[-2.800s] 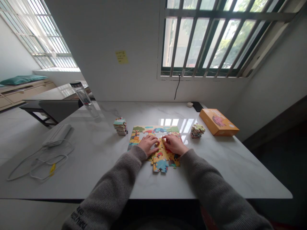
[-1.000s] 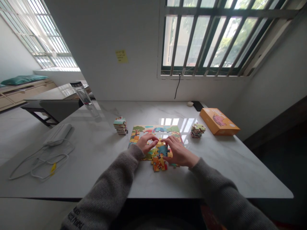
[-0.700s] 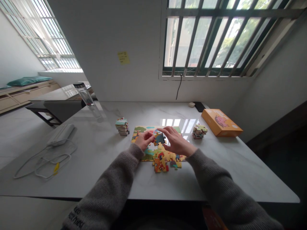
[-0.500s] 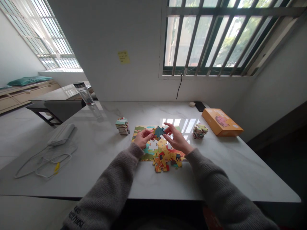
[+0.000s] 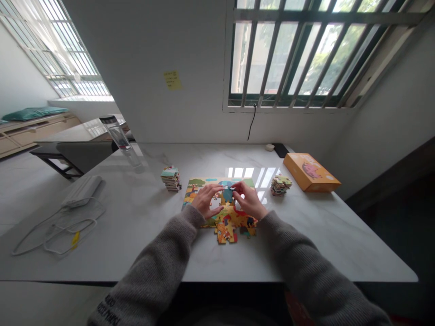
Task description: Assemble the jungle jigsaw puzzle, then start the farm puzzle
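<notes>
A partly assembled jigsaw puzzle with trees and animals lies flat on the table. At its middle sits a blue jigsaw piece, level with the pieces around it. My right hand has thumb and index finger at the right edge of this piece. My left hand is over the left half of the puzzle, thumb and fingers spread apart, its fingertips near the piece's left side. Several joined pieces lie at the front edge of the puzzle, partly overlapping it.
Stacks of pieces stand left and right of the puzzle. An orange box, a black phone and a small white object are back right. At left are a clear bottle and a white device with its cable.
The blue piece, held up between both hands before, is now down in the puzzle's middle. My left hand has let go and spread its fingers. The view has shifted slightly.
</notes>
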Demonstrator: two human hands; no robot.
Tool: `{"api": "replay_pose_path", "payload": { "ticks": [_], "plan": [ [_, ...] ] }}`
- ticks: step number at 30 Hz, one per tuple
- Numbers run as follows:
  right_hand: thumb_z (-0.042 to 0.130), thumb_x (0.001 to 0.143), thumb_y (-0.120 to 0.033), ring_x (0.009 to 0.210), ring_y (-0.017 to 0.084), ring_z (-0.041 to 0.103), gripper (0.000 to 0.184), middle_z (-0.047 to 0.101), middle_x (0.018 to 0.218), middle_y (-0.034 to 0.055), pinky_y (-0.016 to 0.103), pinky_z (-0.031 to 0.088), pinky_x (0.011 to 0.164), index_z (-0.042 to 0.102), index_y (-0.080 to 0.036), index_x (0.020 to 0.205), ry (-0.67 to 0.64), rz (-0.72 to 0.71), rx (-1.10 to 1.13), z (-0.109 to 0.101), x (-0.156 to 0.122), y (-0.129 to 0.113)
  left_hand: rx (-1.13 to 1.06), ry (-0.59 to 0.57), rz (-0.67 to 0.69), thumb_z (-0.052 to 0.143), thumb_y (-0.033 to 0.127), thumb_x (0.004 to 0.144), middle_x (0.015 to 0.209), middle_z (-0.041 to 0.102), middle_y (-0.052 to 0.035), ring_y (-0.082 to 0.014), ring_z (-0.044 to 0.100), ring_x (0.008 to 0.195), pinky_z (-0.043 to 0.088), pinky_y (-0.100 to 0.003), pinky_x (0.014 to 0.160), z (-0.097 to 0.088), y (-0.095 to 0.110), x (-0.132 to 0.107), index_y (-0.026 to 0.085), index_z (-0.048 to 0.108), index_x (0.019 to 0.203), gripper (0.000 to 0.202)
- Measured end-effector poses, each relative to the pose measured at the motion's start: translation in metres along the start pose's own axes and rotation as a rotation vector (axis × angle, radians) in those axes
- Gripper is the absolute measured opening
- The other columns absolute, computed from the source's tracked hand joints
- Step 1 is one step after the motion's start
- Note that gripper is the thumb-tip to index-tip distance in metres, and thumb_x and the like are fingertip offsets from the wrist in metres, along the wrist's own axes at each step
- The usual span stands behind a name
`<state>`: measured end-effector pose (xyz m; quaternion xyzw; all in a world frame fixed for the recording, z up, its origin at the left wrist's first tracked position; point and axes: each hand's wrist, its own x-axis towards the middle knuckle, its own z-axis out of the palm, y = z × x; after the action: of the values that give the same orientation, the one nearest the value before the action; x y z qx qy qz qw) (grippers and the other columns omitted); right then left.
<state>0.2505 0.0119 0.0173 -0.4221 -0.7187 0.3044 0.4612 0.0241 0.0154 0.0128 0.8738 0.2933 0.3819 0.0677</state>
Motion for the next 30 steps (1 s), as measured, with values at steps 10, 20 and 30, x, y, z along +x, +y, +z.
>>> {"api": "replay_pose_path", "payload": {
  "ticks": [10,20,30],
  "plan": [
    [0.051,0.095,-0.027,0.084,0.018,0.064,0.022,0.065,0.104,0.0081,0.034,0.055,0.074,0.061,-0.020,0.113,-0.072,-0.108,-0.226,-0.007,-0.001,-0.002,0.078,-0.030,-0.029,0.069,0.032,0.086,0.129,0.064,-0.0109,-0.0284,0.057,0.125,0.046,-0.047,0.104,0.001,-0.010,-0.004,0.022,0.059,0.117,0.034],
    [0.065,0.090,-0.028,0.129,0.028,0.053,0.050,0.056,0.139,0.0114,0.049,0.045,0.109,0.051,-0.025,0.137,-0.191,-0.317,-0.428,-0.011,-0.006,0.003,-0.013,-0.010,-0.080,0.070,0.032,0.085,0.132,0.064,-0.0110,-0.0253,0.065,0.107,0.051,-0.043,0.095,0.000,-0.023,-0.007,0.021,0.058,0.113,0.032],
    [0.065,0.090,-0.027,0.126,0.028,0.055,0.051,0.058,0.134,0.0110,0.049,0.047,0.107,0.050,-0.026,0.138,-0.196,-0.304,-0.405,-0.013,-0.004,0.003,-0.066,0.007,-0.059,0.072,0.028,0.083,0.131,0.063,-0.0123,-0.0238,0.066,0.101,0.054,-0.040,0.089,0.002,-0.021,-0.006,0.021,0.059,0.112,0.032]
  ]
}}
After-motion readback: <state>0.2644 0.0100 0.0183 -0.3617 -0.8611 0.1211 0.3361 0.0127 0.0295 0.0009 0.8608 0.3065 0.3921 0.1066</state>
